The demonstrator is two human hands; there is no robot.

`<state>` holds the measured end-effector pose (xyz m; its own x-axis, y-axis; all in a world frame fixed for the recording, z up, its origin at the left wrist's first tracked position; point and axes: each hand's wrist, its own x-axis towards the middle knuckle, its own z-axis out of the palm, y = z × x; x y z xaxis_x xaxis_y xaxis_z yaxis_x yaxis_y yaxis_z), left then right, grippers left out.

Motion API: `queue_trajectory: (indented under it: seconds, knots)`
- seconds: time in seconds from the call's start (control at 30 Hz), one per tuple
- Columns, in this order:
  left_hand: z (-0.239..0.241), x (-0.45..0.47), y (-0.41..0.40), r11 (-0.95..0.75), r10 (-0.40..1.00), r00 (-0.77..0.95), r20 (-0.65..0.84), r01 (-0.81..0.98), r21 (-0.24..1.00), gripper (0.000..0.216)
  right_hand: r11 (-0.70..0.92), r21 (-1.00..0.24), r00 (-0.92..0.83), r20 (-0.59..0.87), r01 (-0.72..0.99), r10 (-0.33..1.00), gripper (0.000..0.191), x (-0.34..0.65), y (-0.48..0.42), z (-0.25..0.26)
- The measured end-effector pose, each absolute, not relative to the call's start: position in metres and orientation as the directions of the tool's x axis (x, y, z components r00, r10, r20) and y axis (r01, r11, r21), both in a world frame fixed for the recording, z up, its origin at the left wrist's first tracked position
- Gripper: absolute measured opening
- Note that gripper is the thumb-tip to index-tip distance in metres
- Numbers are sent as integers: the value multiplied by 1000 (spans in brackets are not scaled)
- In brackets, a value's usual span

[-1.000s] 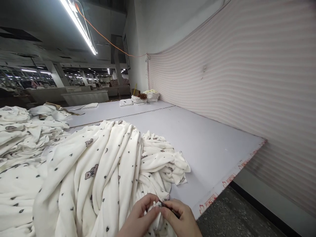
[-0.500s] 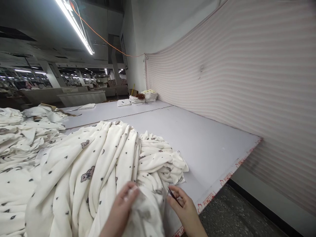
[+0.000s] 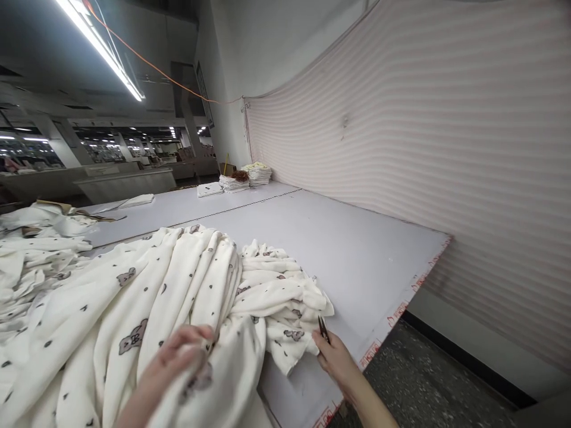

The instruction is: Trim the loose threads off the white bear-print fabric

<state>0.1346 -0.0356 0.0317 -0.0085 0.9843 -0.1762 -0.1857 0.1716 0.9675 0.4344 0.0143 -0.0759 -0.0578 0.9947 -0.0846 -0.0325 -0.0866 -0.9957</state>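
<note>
My left hand (image 3: 181, 353), slightly blurred, is closed on the edge of a white cloth (image 3: 232, 368) printed with grey bears and small dark marks. This cloth drapes down toward the front of the table. In my right hand (image 3: 332, 353) are small dark thread snips (image 3: 323, 328), their pointed tips facing up and away from me. The snips are beside the right end of a bunched pile of the same fabric (image 3: 281, 291). Large folds of bear-print fabric (image 3: 147, 303) lie to the left of my left hand.
The pale table (image 3: 357, 238) has a red-printed edge on the right, above a dark speckled floor (image 3: 441, 368). More white cloth (image 3: 49, 255) is heaped at left. Folded stacks (image 3: 256, 174) stand at the back, near a striped curtain (image 3: 401, 137) along the wall.
My left hand has moved left, pulling the cloth with it, away from my right hand. The right hand has shifted slightly up, and the snips show more clearly. The view has turned a little right.
</note>
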Motion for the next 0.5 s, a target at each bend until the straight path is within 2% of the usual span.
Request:
queue_trajectory:
  seconds: [0.03,0.07,0.1,0.17,0.27,0.33,0.4,0.43,0.5]
  knots:
    - [28,149,-40,200,971,121,-204,43,979,14,-129,-987,-68,-123,-92,990,40,433,15,-74]
    - [23,165,-44,181,939,230,-254,298,937,14,-159,-976,-79,-148,-149,986,43,430,15,-73]
    - [16,180,-47,123,900,299,-316,521,844,23,-178,-963,-93,-163,-201,982,45,424,14,-70]
    - [0,208,-47,8,887,292,-357,764,645,42,-202,-937,-123,-174,-284,977,48,411,9,-65]
    - [-25,236,-36,-19,973,136,-185,852,523,55,-235,-909,-171,-185,-345,968,48,395,-3,-54]
    - [-37,243,-27,-37,995,80,-63,858,512,43,-242,-902,-168,-193,-357,967,47,391,-9,-49]
    - [-43,241,-23,-79,997,66,45,823,562,29,-210,-923,-94,-190,-321,977,45,396,-9,-46]
    - [-44,237,-22,-106,993,58,99,787,608,25,-172,-956,-37,-168,-238,985,44,401,-6,-46]
    - [-44,229,-25,-154,980,20,196,697,700,16,-67,-997,59,-65,36,996,42,413,-1,-47]
